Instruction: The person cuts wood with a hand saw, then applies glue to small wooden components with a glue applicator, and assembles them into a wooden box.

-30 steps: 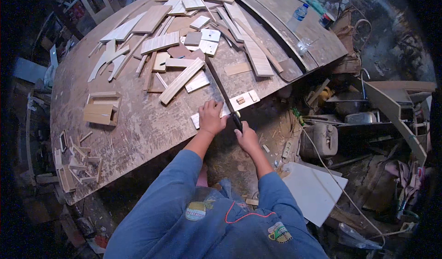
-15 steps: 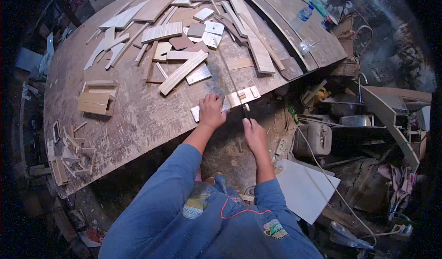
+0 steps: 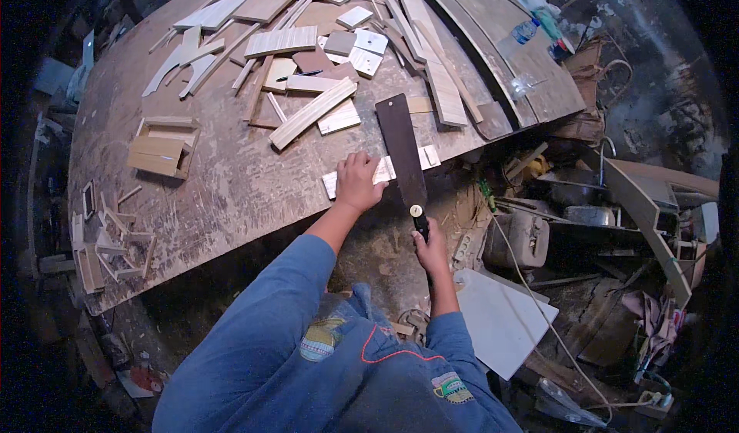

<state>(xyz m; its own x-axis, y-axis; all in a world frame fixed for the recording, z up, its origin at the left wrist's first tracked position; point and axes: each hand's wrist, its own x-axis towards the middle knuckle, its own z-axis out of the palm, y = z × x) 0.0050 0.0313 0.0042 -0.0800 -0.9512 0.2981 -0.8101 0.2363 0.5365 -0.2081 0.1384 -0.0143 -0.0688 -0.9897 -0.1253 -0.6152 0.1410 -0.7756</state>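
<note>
At the worktable's near edge, my left hand (image 3: pixel 358 180) is closed over a narrow pale board (image 3: pixel 332 185), holding it against the tabletop. My right hand (image 3: pixel 429 244) grips the black handle of a handsaw (image 3: pixel 400 144), whose broad dark blade faces up and lies across or just over that board, to the right of my left fingers. A small raised block (image 3: pixel 429 156) shows on the board's right end. Just beyond them lie a long pale plank (image 3: pixel 312 115) and other loose wood pieces.
The worktable (image 3: pixel 215 225) bears cut boards (image 3: pixel 281 42), an open wooden box (image 3: pixel 158 157), small frames (image 3: pixel 115 256) at left and a plastic bottle (image 3: pixel 526 29) at back right. Below its right side are a jerrycan (image 3: pixel 517 237), a white sheet (image 3: pixel 504 317), a cord and scrap.
The saw has turned from edge-on to showing its broad blade, and my right hand has moved slightly down and right with it. My left hand stays on the board.
</note>
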